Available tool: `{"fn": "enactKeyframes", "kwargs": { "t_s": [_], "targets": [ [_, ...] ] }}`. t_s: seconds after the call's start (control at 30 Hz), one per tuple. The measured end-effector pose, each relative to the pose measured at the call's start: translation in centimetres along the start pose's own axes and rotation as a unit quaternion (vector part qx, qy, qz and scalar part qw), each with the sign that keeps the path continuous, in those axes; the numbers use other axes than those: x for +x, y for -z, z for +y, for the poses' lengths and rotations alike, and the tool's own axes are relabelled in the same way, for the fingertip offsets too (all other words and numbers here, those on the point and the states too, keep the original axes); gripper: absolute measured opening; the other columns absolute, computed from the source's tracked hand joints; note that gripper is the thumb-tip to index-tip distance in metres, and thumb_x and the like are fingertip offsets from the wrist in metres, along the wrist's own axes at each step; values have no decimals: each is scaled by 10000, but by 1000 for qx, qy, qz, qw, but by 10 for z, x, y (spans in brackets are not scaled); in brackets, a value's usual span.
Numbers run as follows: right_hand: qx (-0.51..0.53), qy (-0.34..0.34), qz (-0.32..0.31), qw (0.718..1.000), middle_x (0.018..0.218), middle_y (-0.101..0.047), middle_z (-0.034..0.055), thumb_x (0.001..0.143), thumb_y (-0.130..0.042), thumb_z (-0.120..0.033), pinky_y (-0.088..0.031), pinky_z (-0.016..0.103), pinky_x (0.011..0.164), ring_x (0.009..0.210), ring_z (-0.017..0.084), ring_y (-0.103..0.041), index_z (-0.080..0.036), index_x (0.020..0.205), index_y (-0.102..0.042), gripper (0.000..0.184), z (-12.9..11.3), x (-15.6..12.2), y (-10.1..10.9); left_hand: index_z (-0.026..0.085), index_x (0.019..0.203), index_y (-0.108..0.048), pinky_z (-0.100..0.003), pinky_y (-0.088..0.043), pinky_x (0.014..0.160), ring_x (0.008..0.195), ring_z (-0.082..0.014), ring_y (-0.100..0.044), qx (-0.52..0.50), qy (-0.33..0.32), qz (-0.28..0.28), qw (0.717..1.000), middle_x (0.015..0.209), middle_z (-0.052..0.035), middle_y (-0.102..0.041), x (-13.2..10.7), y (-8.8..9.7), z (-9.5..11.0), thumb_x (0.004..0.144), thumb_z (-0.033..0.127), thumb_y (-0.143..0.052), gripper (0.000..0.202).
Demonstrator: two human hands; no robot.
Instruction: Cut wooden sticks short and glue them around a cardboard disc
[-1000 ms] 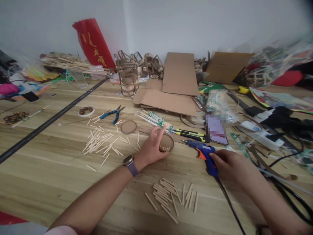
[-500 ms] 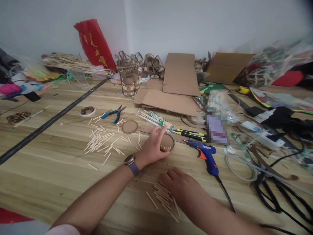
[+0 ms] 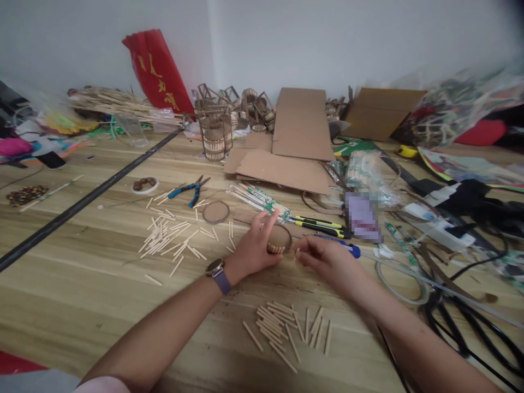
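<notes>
My left hand spans the near and left side of a round cardboard base, thumb at its front and fingers at its back, holding it on the table. A few short wooden sticks stand along the base's near edge. Just right of the base, my right hand pinches a short wooden stick, mostly hidden by the fingers. Below both hands lies a pile of cut sticks. My right hand covers most of a blue glue gun.
A second cardboard disc, pliers and scattered sticks lie to the left. Yellow-black cutters and cardboard sheets are behind the hands. Black scissors and cables lie right. Small stick baskets stand at the back.
My right hand has moved up from the stick pile to beside the cardboard base, now with a stick in its fingers. It now hides much of the glue gun. My left hand stays in place.
</notes>
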State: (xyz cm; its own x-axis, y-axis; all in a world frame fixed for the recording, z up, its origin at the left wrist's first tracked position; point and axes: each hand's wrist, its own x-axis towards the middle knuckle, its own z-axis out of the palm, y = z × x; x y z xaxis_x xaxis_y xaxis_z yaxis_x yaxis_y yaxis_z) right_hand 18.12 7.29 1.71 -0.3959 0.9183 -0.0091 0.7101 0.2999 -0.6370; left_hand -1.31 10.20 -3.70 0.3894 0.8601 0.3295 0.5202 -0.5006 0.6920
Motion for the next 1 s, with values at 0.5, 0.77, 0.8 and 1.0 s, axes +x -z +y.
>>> {"fn": "enactKeyframes", "kwargs": {
  "t_s": [0.5,0.77,0.8,1.0],
  "targets": [
    [-15,32,44,998,706,-662,17,818,-502,-243,-402,251,568,615,156,-568,-201,790,-645,152,13,14,-20,232,1474,-148,-494,-312,1119,1366,-327,-284,3,-32,14,999,1427,-164,-238,0,-3,-5,703,260,-744,975],
    [-39,46,39,997,781,-687,35,832,-500,-209,-442,259,610,676,167,-609,-199,830,-641,141,13,14,-24,220,1477,-141,-478,-317,1121,1372,-322,-281,10,-30,7,999,1438,-164,-225,0,-2,-6,688,238,-741,992],
    [-47,52,42,997,785,-687,36,832,-501,-201,-447,261,617,686,168,-614,-199,828,-635,134,13,14,-24,219,1476,-143,-479,-318,1120,1371,-323,-283,10,-30,8,999,1439,-165,-224,0,-2,-6,688,240,-741,990],
    [-113,108,42,987,828,-678,58,860,-466,-160,-470,285,676,765,184,-626,-190,877,-614,152,14,14,-23,212,1469,-159,-504,-327,1106,1363,-339,-289,4,-21,2,1000,1432,-176,-230,1,-1,-3,679,257,-754,990]
  ]
}}
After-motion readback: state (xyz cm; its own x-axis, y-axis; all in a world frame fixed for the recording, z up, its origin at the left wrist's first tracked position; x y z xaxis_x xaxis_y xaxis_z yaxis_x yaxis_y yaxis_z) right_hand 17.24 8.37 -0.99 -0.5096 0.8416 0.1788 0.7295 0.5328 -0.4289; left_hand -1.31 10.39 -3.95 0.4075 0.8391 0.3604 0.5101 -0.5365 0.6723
